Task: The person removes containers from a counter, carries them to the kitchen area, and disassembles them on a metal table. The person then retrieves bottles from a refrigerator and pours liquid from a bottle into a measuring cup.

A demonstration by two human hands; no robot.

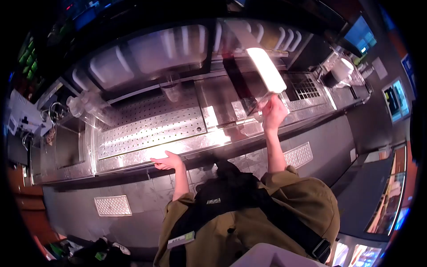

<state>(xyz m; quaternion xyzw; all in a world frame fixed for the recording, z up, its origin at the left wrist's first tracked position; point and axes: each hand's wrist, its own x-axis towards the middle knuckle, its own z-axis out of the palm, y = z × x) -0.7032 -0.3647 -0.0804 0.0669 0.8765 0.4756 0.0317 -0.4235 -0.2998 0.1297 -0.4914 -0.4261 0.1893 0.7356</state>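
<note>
My right hand (pixel 274 114) is closed at the near end of a long, shiny metal panel (pixel 267 71). The panel is tilted up above the counter, and its glare hides the exact grip. Below it, an opening in the steel counter shows a dark red strip and clear material near my fingers. My left hand (pixel 170 162) is at the counter's front edge, fingers partly stretched and thumb apart, with nothing in it. Beyond that hand lies a perforated drain tray (pixel 151 122), with a clear glass (pixel 171 89) standing near its back.
Clear plastic containers (pixel 89 107) stand at the tray's left, beside a sink (pixel 71 144). Lidded bins (pixel 142 58) line the back. A slotted black grate (pixel 304 86) and a white container (pixel 342 69) are to the right. The steel counter edge (pixel 213 141) runs before me.
</note>
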